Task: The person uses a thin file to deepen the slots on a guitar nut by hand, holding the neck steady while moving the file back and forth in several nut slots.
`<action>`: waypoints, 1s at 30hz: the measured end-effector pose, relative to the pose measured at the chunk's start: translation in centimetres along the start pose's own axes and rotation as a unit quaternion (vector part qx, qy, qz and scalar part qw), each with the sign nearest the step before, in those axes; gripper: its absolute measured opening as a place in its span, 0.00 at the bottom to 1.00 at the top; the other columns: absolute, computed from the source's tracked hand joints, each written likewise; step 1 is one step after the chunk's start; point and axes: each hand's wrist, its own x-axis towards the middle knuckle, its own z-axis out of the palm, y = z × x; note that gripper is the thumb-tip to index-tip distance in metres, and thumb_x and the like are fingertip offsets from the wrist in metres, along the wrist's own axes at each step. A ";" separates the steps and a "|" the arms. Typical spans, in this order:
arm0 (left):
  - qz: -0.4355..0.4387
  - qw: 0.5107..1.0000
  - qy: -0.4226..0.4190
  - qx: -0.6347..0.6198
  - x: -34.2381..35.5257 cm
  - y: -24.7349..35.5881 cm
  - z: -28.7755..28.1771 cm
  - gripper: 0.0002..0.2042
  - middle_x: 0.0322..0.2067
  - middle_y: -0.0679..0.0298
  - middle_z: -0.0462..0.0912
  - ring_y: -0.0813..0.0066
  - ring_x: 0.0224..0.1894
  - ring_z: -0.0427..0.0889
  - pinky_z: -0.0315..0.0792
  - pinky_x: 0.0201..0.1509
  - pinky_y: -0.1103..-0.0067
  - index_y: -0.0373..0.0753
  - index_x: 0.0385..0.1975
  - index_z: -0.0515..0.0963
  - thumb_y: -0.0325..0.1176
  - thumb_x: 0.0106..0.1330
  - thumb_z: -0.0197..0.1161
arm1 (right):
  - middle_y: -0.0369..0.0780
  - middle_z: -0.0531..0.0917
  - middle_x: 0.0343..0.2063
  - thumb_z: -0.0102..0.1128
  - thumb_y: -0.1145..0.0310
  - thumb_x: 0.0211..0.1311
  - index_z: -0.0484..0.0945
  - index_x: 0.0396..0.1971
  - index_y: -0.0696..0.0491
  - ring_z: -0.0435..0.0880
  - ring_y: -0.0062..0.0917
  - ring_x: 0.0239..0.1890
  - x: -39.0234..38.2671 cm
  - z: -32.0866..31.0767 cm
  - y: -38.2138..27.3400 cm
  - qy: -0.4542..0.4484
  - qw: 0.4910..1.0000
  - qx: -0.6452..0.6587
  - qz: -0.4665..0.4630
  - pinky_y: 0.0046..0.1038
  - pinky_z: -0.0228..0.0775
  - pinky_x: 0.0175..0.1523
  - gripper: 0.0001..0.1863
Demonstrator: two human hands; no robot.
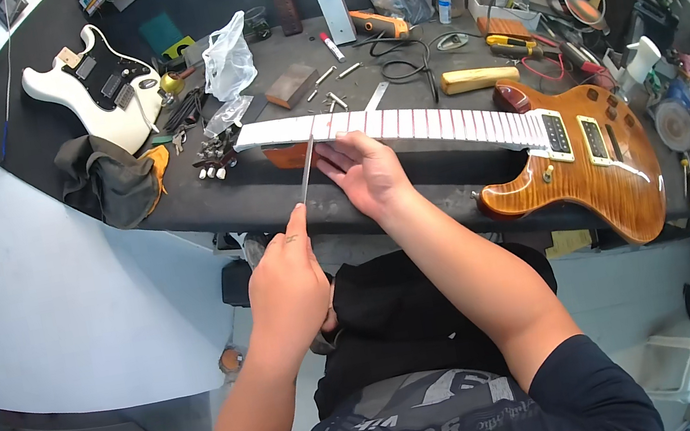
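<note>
An amber flame-top electric guitar [601,163] lies across the dark workbench [205,198], its neck [403,124] masked with white tape strips and pointing left. My left hand [288,284] grips a thin metal file [306,170], whose tip rests on the neck near the headstock end. My right hand [365,171] lies on the front edge of the neck beside the file, fingertips touching the taped fretboard. The headstock with its tuning pegs [217,157] sits at the left end.
A white electric guitar body [90,84] lies at the back left beside a dark cloth [106,178]. Plastic bags [227,57], a sanding block [291,85], a marker, an orange tool, cables and bottles crowd the bench's back. Tools and clutter fill the right side.
</note>
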 end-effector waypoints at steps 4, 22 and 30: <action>-0.013 0.999 0.011 0.038 4.5 0.4 0.5 0.18 0.41 0.41 0.90 0.37 0.45 0.88 0.81 0.50 0.52 0.35 0.66 0.81 0.27 0.80 0.57 | 0.43 0.86 0.57 0.69 0.70 0.73 0.82 0.60 0.60 0.82 0.35 0.62 0.0 0.0 0.0 -0.025 1.000 -0.017 0.004 0.49 0.68 0.75 0.19; -0.004 0.999 0.012 0.039 11.6 0.4 0.0 0.18 0.39 0.35 0.88 0.33 0.46 0.88 0.81 0.50 0.51 0.37 0.66 0.81 0.29 0.80 0.58 | 0.42 0.86 0.57 0.69 0.70 0.75 0.82 0.59 0.59 0.82 0.33 0.61 0.3 0.6 0.7 -0.049 0.998 -0.004 0.031 0.44 0.74 0.69 0.17; 0.002 0.999 0.038 -0.028 0.9 -1.2 2.4 0.22 0.46 0.34 0.88 0.34 0.49 0.89 0.82 0.51 0.55 0.36 0.71 0.77 0.21 0.78 0.58 | 0.43 0.87 0.57 0.70 0.70 0.76 0.83 0.59 0.60 0.84 0.33 0.61 0.4 -0.4 0.3 -0.009 0.999 -0.024 0.023 0.42 0.77 0.67 0.17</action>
